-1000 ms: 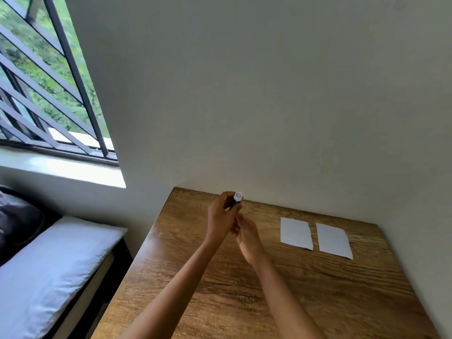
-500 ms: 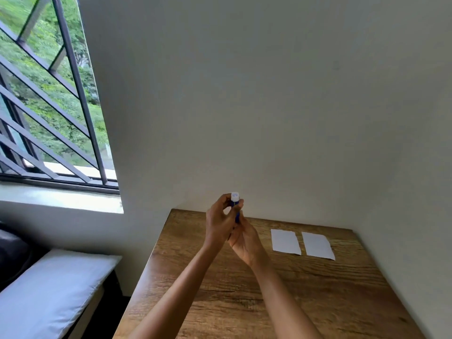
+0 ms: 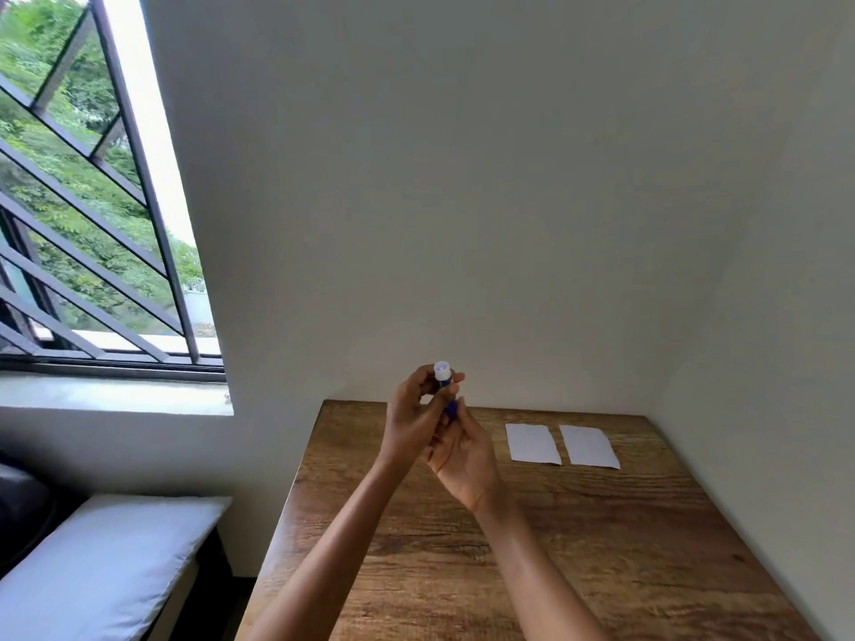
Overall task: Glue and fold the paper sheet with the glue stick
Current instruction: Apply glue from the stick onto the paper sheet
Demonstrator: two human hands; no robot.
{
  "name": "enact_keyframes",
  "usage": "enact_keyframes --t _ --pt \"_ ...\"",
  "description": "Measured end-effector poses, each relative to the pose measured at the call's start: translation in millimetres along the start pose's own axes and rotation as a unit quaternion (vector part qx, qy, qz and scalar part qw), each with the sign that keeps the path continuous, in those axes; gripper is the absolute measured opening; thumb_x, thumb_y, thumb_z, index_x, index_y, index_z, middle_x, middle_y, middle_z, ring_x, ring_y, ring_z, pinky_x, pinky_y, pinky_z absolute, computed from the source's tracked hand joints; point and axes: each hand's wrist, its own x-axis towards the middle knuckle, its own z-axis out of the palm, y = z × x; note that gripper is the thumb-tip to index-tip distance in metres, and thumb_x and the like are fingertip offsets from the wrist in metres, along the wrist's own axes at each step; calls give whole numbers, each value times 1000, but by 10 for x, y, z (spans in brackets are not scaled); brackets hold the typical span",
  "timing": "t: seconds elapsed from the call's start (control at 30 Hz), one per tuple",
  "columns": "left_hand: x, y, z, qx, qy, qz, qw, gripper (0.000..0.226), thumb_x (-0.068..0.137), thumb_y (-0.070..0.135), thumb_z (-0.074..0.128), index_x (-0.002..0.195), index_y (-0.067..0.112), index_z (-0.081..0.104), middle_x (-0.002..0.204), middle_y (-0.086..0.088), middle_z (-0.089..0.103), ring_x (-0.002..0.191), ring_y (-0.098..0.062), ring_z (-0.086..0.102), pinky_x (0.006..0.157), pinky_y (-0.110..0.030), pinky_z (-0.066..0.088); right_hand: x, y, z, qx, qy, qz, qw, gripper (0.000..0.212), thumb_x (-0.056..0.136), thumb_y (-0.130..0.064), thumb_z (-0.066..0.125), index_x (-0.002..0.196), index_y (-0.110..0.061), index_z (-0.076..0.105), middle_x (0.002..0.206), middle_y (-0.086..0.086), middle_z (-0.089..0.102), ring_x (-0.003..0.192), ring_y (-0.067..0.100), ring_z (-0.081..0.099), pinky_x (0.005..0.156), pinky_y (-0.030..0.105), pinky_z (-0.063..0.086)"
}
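A small blue glue stick [image 3: 445,384] with a white top stands upright in the air above the far left part of the wooden table [image 3: 601,548]. My left hand [image 3: 414,418] pinches its upper part near the white end. My right hand [image 3: 462,448] grips its lower blue end from below; most of the stick's body is hidden by fingers. Two white paper sheets lie flat side by side at the table's far right, the left sheet [image 3: 532,444] and the right sheet [image 3: 588,446], both apart from my hands.
The table stands in a corner, with a white wall behind and another on the right. Left of it are a barred window [image 3: 92,224], a sill, and a bed with a white pillow [image 3: 102,562] below.
Both hands lifted the glue stick a little higher while the view tilted upward. The sheets have not moved on the table.
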Motion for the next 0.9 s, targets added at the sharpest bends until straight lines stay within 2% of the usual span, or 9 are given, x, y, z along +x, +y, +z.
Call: enact_keyframes --t 0.07,0.2,0.3,0.47,0.57,0.63,0.73,0.83,0.9 --pt "-4 54 -3 15 -38 8 999 15 88 10 60 99 20 63 100 7 72 96 -5 66 78 -19 54 -30 -44 50 -6 27 5 1000 39 85 -48 51 101 -15 66 87 4 61 73 13 55 61 25 42" --pt "-42 88 -5 14 -7 10 1000 14 89 9 58 101 15 63 101 4 71 97 -4 65 80 -20 54 -102 -47 95 -10 -13 11 1000 45 95 -45 34 118 -14 58 101 7 62 88 15 57 75 29 44" --pt "-90 63 -13 18 8 13 1000 14 89 10 60 101 17 63 100 7 72 96 -3 66 79 -18 53 -140 -27 13 15 -11 7 1000 34 96 -35 38 106 -14 63 86 3 62 76 12 59 68 25 49" --pt "-196 43 52 100 -78 80 989 18 86 5 61 104 11 62 104 6 70 95 0 65 78 -13 51 -229 3 -71 -1 24 3 1000 34 87 -46 51 89 -16 68 69 0 65 60 9 58 54 22 48" --pt "-215 9 40 114 -73 85 987 18 86 5 61 104 10 62 106 4 70 96 0 65 79 -12 51 -252 23 -125 16 9 5 1000 36 93 -42 43 109 -16 63 92 3 69 82 13 64 67 25 52" --pt "-226 -21 0 114 -59 75 989 21 85 3 61 103 13 62 105 7 70 96 2 65 78 -11 50 -265 47 -171 21 -9 6 1000 33 97 -36 40 114 -15 59 92 3 65 81 13 60 68 26 49" --pt "-278 -85 -20 117 -67 71 988 22 83 1 64 103 12 63 98 16 67 92 6 64 74 -7 49 -312 71 -237 29 7 11 1000 28 93 -33 45 99 -15 65 72 0 61 64 10 55 59 23 44" --pt "-353 -154 5 143 -87 83 982 18 80 1 66 97 8 63 90 4 69 86 0 64 73 -11 49 -334 107 -259 5 52 22 998 29 85 -39 52 82 -15 67 63 -1 58 56 10 50 53 23 41" --pt "-375 -195 11 142 -85 80 983 18 81 1 66 97 7 64 91 -1 70 84 -3 65 72 -12 49 -339 133 -266 8 57 28 998 31 86 -42 50 87 -15 67 68 -1 61 61 10 53 55 24 42"
